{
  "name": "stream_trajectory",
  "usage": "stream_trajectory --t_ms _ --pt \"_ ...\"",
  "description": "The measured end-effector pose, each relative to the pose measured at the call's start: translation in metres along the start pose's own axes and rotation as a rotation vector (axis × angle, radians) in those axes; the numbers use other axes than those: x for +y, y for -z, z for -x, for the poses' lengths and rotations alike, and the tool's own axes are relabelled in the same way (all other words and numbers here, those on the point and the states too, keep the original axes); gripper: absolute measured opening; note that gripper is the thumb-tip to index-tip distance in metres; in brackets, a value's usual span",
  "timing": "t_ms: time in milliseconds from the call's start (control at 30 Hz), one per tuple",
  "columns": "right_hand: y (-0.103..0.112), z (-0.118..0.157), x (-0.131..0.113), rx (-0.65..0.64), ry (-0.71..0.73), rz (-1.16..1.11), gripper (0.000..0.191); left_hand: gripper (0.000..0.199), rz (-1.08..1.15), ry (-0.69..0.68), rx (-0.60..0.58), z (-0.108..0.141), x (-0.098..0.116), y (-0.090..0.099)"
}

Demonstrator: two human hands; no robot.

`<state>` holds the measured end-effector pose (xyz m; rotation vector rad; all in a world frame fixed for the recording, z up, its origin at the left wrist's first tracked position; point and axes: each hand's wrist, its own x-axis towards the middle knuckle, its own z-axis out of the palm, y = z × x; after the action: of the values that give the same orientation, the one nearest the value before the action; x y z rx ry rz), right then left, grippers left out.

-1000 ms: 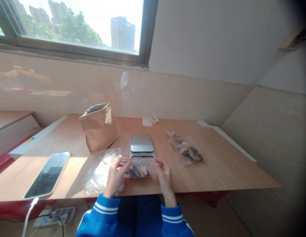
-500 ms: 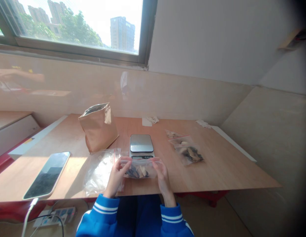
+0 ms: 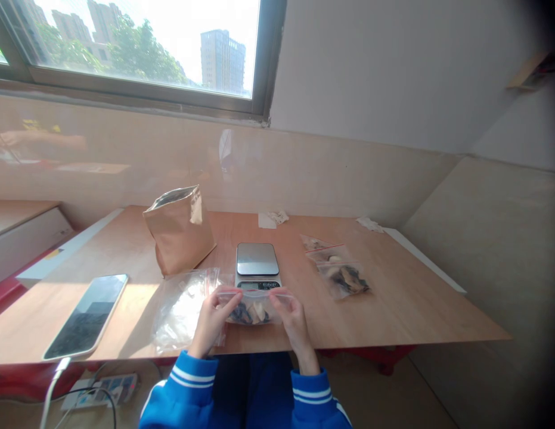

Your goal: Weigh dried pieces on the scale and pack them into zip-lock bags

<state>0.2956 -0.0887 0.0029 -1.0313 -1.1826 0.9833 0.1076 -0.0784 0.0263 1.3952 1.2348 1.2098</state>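
Note:
Between my hands is a clear zip bag (image 3: 254, 314) with dark and pale dried pieces inside, possibly mushroom slices. My left hand (image 3: 213, 316) pinches the red-lined top edge near its left side. Fingers of my right hand (image 3: 291, 313) grip the same edge farther right. Just beyond the bag sits a digital kitchen scale (image 3: 258, 260) with a bare steel plate; its display is partly covered by the bag. Beside my left hand lies a stack of flat clear zip bags (image 3: 181, 313).
A brown foil-lined pouch (image 3: 181, 232) stands open at the back left. Several filled zip bags (image 3: 346, 277) lie on the right. A phone (image 3: 87, 316) with a white cable (image 3: 51, 390) rests near the table's (image 3: 420, 304) front left edge. Scraps of paper (image 3: 277, 218) lie at the back.
My right hand's fingers have shifted left along the bag's top edge, closer to my left hand. The left thumb has moved slightly right. The bag stays in front of the scale.

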Motion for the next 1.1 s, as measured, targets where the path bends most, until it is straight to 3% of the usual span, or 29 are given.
stream_trajectory --t_ms 267,600,767,933,1100 --pt "0.0008 -0.0012 0.0049 0.072 0.032 0.042 0.017 0.029 -0.057 -0.031 0.007 -0.0007 -0.0031 0.0017" --pt "0.0002 -0.0011 0.0059 0.089 0.029 0.007 0.015 0.027 0.025 -0.02 -0.024 -0.0014 -0.0036 0.0005" --pt "-0.002 0.0011 0.0029 -0.032 -0.043 -0.139 0.018 0.027 0.085 -0.005 -0.124 0.0011 -0.0016 -0.0017" --pt "-0.004 0.0032 0.002 -0.134 -0.104 -0.277 0.022 0.027 0.1 0.004 -0.123 0.0011 -0.0039 -0.0023" --pt "-0.0025 0.0035 0.0061 -0.154 -0.132 -0.224 0.02 0.026 0.09 -0.014 -0.121 0.0014 -0.0026 -0.0021"
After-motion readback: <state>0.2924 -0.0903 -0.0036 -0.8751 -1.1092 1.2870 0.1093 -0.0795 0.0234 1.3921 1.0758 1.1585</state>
